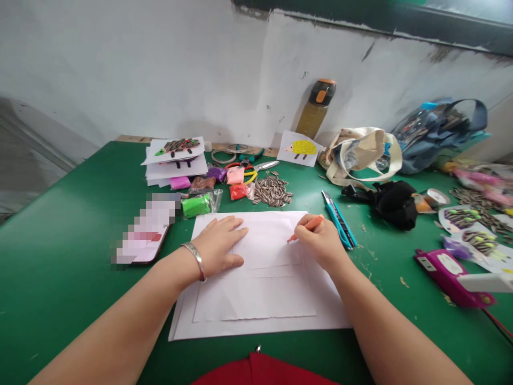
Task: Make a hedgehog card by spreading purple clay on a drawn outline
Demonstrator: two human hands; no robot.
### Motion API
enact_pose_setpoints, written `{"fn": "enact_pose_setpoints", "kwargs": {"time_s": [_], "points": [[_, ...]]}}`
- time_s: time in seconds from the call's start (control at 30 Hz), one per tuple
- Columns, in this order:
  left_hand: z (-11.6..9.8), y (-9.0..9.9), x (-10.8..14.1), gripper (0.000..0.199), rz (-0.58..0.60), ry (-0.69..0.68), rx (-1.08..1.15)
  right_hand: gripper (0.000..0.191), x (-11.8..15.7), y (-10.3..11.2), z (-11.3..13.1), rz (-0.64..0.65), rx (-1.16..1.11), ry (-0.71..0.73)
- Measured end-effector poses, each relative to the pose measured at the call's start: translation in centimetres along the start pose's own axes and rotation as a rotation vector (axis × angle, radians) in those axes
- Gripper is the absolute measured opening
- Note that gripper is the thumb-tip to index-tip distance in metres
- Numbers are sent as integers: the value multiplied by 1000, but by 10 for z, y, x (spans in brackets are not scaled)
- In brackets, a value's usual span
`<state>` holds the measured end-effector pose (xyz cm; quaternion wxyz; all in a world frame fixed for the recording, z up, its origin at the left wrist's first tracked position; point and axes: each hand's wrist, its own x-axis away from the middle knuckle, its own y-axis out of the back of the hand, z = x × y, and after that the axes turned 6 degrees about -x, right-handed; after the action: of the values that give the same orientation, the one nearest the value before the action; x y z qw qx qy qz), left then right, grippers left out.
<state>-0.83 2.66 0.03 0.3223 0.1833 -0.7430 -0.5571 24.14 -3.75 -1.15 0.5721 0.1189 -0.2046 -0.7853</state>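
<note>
My left hand (220, 246) lies flat with fingers spread, pressing on a small white paper sheet (268, 243). In my right hand (324, 243) is an orange pen (314, 222), its tip down at the right part of that sheet. No clear marks can be made out on the paper. Beneath the small sheet lie larger white sheets (256, 305), stacked unevenly on the green table. A teal utility knife (339, 222) rests just beyond my right hand. To the left of the paper is a phone (150, 230), its screen blurred.
Sunflower seeds (273, 190), scissors (264, 167), green clay (196, 205) and red clay (239, 191) lie behind the paper. Seed-decorated cards (176, 152) are stacked back left. A yellow hedgehog card (300, 148), bottle (315, 109) and cloth bag (360, 155) stand near the wall. A magenta device (451, 275) sits right.
</note>
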Motion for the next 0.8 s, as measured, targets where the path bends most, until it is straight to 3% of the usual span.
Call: {"fn": "enact_pose_setpoints", "kwargs": {"time_s": [0.13, 0.23, 0.33, 0.47, 0.8], "points": [[-3, 3, 1, 65, 26, 17, 14, 17, 2, 2, 2, -9, 0, 20], [-5, 7, 1, 66, 53, 28, 12, 20, 10, -1, 11, -40, -127, 90], [-6, 8, 1, 67, 60, 24, 14, 18, 20, -10, 20, 72, -276, 181], [-5, 7, 2, 67, 46, 15, 17, 17, 30, -29, 25, 269, -265, 230], [-3, 3, 1, 63, 5, -29, -3, 11, 30, -46, 15, 318, -246, 246]]}}
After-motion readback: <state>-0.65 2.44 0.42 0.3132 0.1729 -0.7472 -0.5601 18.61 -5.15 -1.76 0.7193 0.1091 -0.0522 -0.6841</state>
